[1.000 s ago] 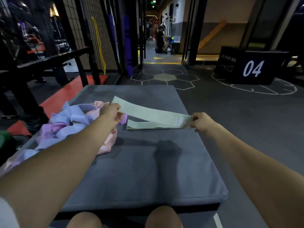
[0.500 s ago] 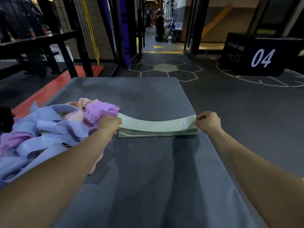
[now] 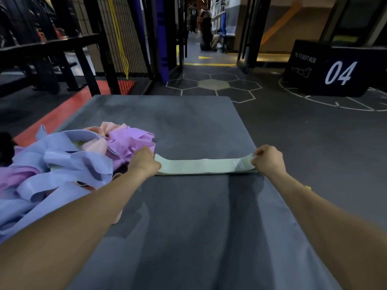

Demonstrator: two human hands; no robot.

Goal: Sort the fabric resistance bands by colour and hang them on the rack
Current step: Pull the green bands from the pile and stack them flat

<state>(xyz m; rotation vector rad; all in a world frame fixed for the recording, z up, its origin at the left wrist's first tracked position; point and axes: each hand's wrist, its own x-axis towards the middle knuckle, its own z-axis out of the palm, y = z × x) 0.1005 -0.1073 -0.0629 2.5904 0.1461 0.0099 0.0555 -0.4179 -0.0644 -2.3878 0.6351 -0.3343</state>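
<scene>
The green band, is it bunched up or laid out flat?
Flat: the green band lies stretched on the mat.

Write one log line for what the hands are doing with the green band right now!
left hand: holds green band end | right hand: pinches other end | band: flat on grey mat | pile: unsorted, left

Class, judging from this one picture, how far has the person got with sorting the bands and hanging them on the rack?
Early. Done: only the green band lies apart from the pile, flat on the grey mat. In hand: the left hand and right hand each grip one end of it. Left: the pile of blue, purple and pink bands is unsorted, and nothing is seen hung.
</scene>
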